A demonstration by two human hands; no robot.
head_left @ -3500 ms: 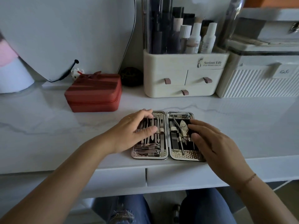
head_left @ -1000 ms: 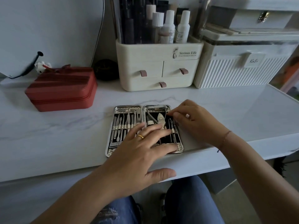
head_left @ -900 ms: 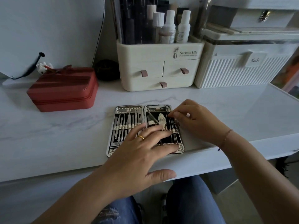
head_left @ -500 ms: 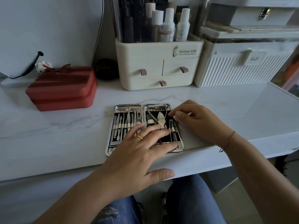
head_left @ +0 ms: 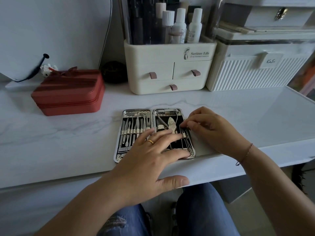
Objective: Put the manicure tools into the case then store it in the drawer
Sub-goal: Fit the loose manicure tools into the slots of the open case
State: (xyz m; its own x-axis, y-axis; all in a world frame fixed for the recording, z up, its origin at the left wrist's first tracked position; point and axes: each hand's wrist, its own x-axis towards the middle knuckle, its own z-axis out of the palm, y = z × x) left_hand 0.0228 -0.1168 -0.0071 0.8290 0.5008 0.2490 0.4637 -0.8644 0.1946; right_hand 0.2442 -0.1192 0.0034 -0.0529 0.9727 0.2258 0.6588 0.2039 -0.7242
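1. Head view: the right hand (head_left: 210,132) pinches the top end of a slim tool (head_left: 185,138) between thumb and curled fingertips.
2. The case (head_left: 136,111) lies open and flat on the marble tabletop (head_left: 68,142). Its right half is directly under the pinch and its left half extends away to the left.
3. The left hand (head_left: 153,155) grips nothing. It lies flat with straight fingers just nearer the person than the pinch, pressing on the near part of the right half.
4. The nipper (head_left: 171,124) lies just left of the pinch. Past the hinge, a row of tools is tucked under an elastic band (head_left: 134,131).
5. The step appears to be seating the slim tool under its loop. Slide it lengthwise and low alongside its neighbours while the flat hand stops the case skidding. Before closing the case, check that nothing stands proud.
6. Well beyond the pinch stands an organiser (head_left: 170,77) with small drawers. I cannot tell whether one of these is the drawer meant.
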